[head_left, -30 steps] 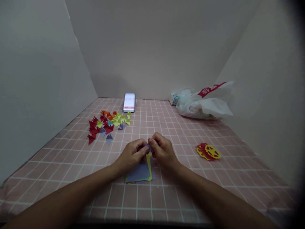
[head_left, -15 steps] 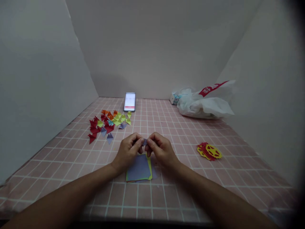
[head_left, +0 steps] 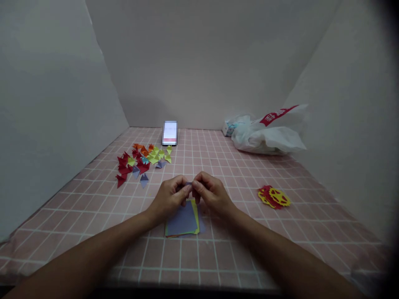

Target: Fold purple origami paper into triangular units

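Between my fingertips is a small piece of purple paper point(head_left: 188, 183), mostly hidden by the fingers. My left hand point(head_left: 172, 193) pinches it from the left, and my right hand point(head_left: 210, 192) pinches it from the right, the two hands almost touching. Just below them lies a stack of square paper sheets point(head_left: 183, 220), purple on top with yellow and green edges showing beneath. To the left sits a group of folded paper pieces point(head_left: 143, 166) in red, orange, yellow, blue and purple.
A phone with a lit screen point(head_left: 170, 133) stands at the back. Behind on the right are a white plastic bag point(head_left: 268, 139) and a patterned box point(head_left: 230, 128). Red and yellow cut-out discs point(head_left: 274, 197) lie at right on the pink checked tablecloth point(head_left: 237, 253). Pale walls enclose the table.
My left thumb has shifted slightly, and less of the purple paper shows between my fingers. Both hands stay in nearly the same place.
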The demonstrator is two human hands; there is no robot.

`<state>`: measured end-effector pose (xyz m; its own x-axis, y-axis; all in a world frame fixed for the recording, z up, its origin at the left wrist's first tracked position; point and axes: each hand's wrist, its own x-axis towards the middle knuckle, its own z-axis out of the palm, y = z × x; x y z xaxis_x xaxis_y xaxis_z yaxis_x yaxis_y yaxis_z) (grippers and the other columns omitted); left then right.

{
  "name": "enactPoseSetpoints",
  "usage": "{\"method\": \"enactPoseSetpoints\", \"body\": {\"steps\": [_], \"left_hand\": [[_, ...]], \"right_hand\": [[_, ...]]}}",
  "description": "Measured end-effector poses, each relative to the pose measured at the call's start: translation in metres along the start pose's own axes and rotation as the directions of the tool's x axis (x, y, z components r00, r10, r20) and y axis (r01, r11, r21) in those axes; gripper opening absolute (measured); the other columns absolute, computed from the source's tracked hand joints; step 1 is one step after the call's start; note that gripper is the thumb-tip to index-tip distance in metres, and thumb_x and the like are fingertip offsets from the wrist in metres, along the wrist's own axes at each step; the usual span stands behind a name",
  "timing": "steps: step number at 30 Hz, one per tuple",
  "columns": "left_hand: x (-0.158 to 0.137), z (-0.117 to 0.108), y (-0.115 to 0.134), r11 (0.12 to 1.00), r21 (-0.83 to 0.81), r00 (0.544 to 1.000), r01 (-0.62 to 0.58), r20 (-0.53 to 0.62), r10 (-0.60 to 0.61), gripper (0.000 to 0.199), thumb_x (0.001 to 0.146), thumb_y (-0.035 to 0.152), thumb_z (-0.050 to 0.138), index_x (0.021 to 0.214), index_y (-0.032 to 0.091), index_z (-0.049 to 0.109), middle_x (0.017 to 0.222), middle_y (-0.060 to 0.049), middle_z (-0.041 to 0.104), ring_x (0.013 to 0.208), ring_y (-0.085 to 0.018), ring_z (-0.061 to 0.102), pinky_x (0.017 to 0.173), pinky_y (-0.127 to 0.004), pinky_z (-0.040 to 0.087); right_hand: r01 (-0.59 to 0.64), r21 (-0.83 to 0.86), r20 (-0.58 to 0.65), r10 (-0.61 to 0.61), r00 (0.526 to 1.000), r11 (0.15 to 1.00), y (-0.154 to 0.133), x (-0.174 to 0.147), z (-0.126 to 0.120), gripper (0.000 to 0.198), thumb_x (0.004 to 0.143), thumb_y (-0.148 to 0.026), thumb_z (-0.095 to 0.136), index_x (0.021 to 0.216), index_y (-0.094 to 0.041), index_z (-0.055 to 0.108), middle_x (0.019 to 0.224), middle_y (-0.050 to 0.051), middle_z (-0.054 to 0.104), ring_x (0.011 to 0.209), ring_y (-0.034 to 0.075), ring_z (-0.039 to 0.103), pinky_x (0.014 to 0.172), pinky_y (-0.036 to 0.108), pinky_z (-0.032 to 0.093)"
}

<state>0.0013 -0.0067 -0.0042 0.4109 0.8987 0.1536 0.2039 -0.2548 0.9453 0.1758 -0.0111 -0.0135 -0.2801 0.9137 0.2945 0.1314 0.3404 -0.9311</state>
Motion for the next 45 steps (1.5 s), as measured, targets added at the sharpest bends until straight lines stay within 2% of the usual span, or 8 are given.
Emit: {"method": "enactPoseSetpoints", "body": {"steps": [6,10,16,23,29,34,40,45], "left_hand": [[-0.001,0.003,-0.003,0.996,0.085,0.999,0.001,0.037,-0.004,0.034,0.092,0.041,0.052,0.067,0.019,0.05,0.054,0.003,0.054,0.051,-0.011,0.049,0.054,-0.024,0.038],[0.001,0.004,-0.007,1.0,0.021,0.998,0.004,0.069,-0.006,0.027,0.091,0.039,0.054,0.074,0.018,0.054,0.061,0.002,0.057,0.057,-0.012,0.053,0.058,-0.025,0.041],[0.004,0.002,-0.007,0.998,-0.066,1.0,0.015,0.001,-0.015,0.025,0.085,0.041,0.064,0.085,0.017,0.058,0.067,0.003,0.057,0.059,-0.012,0.054,0.057,-0.025,0.041],[0.003,0.003,-0.005,0.981,-0.181,0.997,0.075,0.037,-0.069,0.027,0.085,0.04,0.062,0.073,0.017,0.056,0.061,0.002,0.058,0.055,-0.011,0.055,0.057,-0.024,0.042],[0.002,0.004,-0.005,0.981,-0.187,0.998,0.046,0.059,-0.035,0.029,0.088,0.041,0.06,0.074,0.016,0.059,0.064,0.001,0.058,0.06,-0.011,0.055,0.062,-0.025,0.044],[0.001,0.003,-0.001,0.981,-0.183,0.997,0.07,0.028,-0.066,0.031,0.089,0.042,0.059,0.073,0.015,0.062,0.063,0.001,0.059,0.058,-0.012,0.055,0.06,-0.025,0.043],[0.001,0.003,0.003,1.0,-0.031,1.0,-0.007,-0.016,0.007,0.032,0.09,0.04,0.057,0.068,0.016,0.061,0.062,0.001,0.056,0.06,-0.012,0.053,0.06,-0.025,0.042],[0.002,0.007,-0.002,0.977,-0.21,0.992,0.021,-0.121,-0.047,0.026,0.087,0.041,0.06,0.079,0.016,0.059,0.066,0.002,0.056,0.057,-0.011,0.054,0.056,-0.024,0.045]], "right_hand": [[0.024,-0.159,-0.061,-0.034,0.998,0.987,-0.006,0.0,-0.001,0.025,0.094,-0.029,0.051,0.07,-0.02,0.052,0.055,-0.003,0.054,0.048,0.01,0.05,0.05,0.023,0.039],[0.022,-0.166,-0.059,-0.033,0.998,0.986,-0.006,0.001,-0.005,0.028,0.094,-0.029,0.049,0.068,-0.021,0.05,0.054,-0.003,0.054,0.047,0.011,0.05,0.05,0.024,0.038],[0.053,-0.217,0.009,-0.052,0.999,0.975,-0.006,0.004,-0.009,0.028,0.093,-0.03,0.053,0.066,-0.02,0.052,0.054,-0.003,0.053,0.046,0.01,0.048,0.049,0.023,0.036],[-0.087,0.099,0.017,0.085,0.996,0.991,0.0,0.003,-0.003,0.033,0.095,-0.044,0.049,0.071,-0.021,0.05,0.057,-0.003,0.054,0.045,0.011,0.053,0.045,0.023,0.041],[-0.048,-0.072,0.001,0.048,0.999,0.996,-0.005,0.001,-0.003,0.031,0.093,-0.035,0.054,0.066,-0.02,0.051,0.053,-0.004,0.052,0.042,0.009,0.046,0.043,0.021,0.036],[-0.155,0.176,0.038,0.15,0.988,0.972,-0.001,0.002,0.001,0.033,0.093,-0.048,0.052,0.073,-0.021,0.05,0.056,-0.004,0.055,0.043,0.011,0.052,0.043,0.022,0.042],[-0.12,0.095,-0.054,0.126,0.991,0.988,-0.001,0.002,0.002,0.041,0.095,-0.052,0.051,0.068,-0.02,0.049,0.054,-0.004,0.053,0.042,0.008,0.048,0.042,0.021,0.038],[-0.161,0.243,0.021,0.161,0.987,0.956,0.002,0.003,0.007,0.031,0.085,-0.047,0.066,0.078,-0.021,0.049,0.061,-0.006,0.055,0.045,0.009,0.051,0.044,0.021,0.041]]}}
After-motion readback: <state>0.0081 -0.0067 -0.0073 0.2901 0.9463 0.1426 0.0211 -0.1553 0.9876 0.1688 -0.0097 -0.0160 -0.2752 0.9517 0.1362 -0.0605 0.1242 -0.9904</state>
